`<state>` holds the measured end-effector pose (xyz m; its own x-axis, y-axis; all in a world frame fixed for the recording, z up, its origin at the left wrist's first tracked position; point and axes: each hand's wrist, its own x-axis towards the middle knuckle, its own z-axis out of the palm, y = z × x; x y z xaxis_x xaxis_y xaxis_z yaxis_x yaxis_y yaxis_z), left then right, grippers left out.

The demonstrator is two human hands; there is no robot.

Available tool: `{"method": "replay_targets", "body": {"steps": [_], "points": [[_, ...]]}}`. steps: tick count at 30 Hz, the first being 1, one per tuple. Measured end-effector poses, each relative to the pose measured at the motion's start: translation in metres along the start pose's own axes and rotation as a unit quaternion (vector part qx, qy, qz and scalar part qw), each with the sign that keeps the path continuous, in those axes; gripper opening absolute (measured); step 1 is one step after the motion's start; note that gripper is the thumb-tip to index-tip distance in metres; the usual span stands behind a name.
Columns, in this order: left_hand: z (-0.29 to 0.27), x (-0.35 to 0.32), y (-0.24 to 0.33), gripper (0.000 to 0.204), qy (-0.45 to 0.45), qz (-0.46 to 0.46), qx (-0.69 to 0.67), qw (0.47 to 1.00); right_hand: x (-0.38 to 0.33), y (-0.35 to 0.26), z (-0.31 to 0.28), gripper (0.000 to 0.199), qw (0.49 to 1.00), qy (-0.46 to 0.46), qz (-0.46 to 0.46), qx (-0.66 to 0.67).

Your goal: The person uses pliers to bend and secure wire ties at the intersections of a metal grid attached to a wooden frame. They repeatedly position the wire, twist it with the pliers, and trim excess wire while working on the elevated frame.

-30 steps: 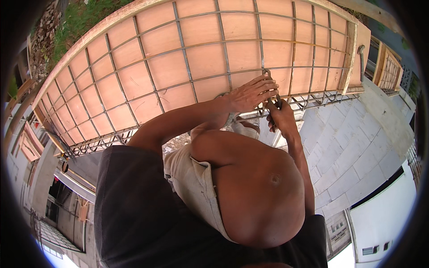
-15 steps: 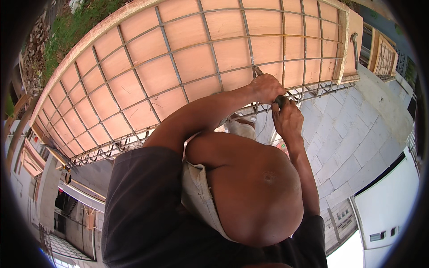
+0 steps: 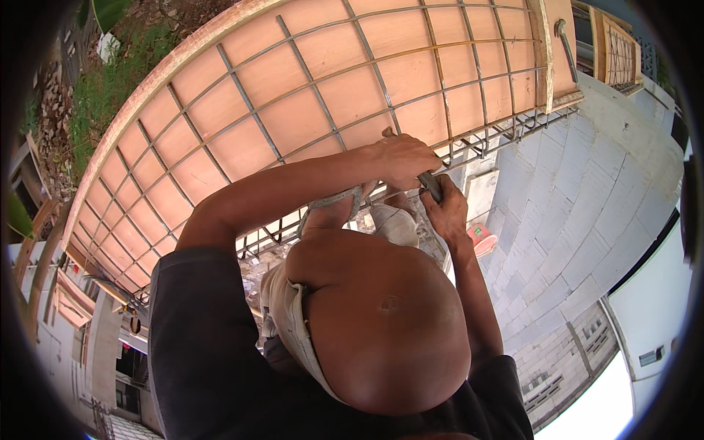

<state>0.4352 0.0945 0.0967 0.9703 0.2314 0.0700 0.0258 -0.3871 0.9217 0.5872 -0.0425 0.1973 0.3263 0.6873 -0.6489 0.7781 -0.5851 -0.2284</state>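
My left hand point(image 3: 408, 161) is closed around a dark hand tool point(image 3: 431, 188) just above the lower edge of a steel bar grid point(image 3: 374, 62). A brownish end of that tool juts out past my left knuckles, near an upright bar. On the handle end, at the lower right, my right hand point(image 3: 446, 207) is closed with fingers wrapped round it. The fists hide the tool's middle, so its exact kind does not show. Behind the grid lies an orange-pink board point(image 3: 334, 81) with a wooden rim.
My bent bare knee point(image 3: 389, 315) rises close below my hands, beside rolled beige cloth point(image 3: 282, 293). Bent bar ends point(image 3: 499, 139) stick out along the grid's lower edge. A hammer point(image 3: 565, 50) lies at the board's right end. A grey block wall point(image 3: 550, 220) stands on the right.
The view has shifted, and the grid appears farther left. Both hands now appear left and lower, still closed on the tool. A strapped foot shows more fully beneath my left forearm.
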Motion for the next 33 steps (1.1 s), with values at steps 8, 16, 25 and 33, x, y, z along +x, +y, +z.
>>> {"method": "replay_targets", "body": {"steps": [8,16,25,33], "points": [[-0.047,-0.025,0.011,0.013,-0.029,0.024,-0.016,0.999,0.018,0.017,0.004,0.038,0.991,0.024,-0.088,0.095],[-0.06,-0.022,0.052,0.011,-0.107,-0.143,-0.309,0.934,0.051,0.044,0.01,0.041,0.977,0.064,-0.184,0.082],[-0.075,-0.003,0.068,0.011,-0.142,-0.191,-0.336,0.911,0.021,0.098,0.035,0.027,0.968,-0.019,-0.125,0.216],[-0.071,0.015,0.082,0.013,-0.223,-0.185,-0.262,0.92,0.029,0.048,0.021,0.032,0.958,0.018,-0.102,0.269]]}}
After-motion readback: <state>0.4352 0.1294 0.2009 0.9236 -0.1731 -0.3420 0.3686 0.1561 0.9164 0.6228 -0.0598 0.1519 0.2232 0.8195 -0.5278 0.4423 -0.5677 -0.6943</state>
